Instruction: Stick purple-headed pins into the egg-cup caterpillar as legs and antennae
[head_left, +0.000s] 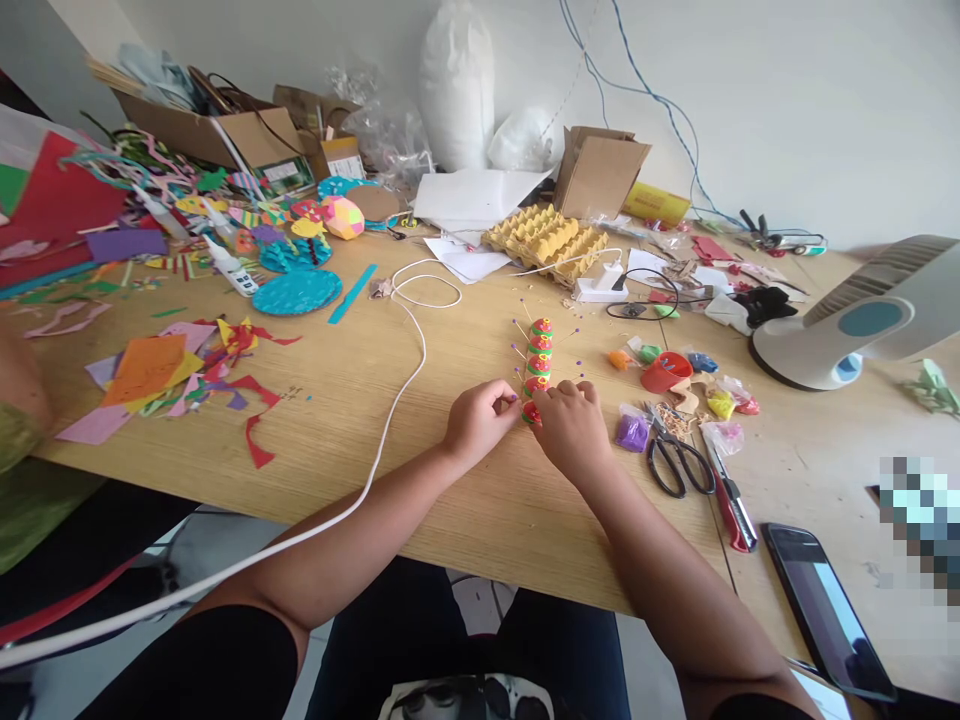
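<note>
A craft caterpillar (540,362) made of red and green humps in a row stands on the table before me. Thin sticks with purple tips jut out from both of its sides. My left hand (484,420) is at the near end's left side, thumb and forefinger pinched together; whatever is between them is too small to make out. On the other side, my right hand (574,428) curls its fingers over the nearest hump and steadies it. Its fingertips partly cover that hump.
Right of my hands lie black-handled scissors (679,460), a red utility knife (731,505), clay bags, a red cup (666,372) and a phone (825,610). A white fan (847,320) stands beyond. The white cable (382,440) crosses my left forearm. Paper scraps (154,370) lie left.
</note>
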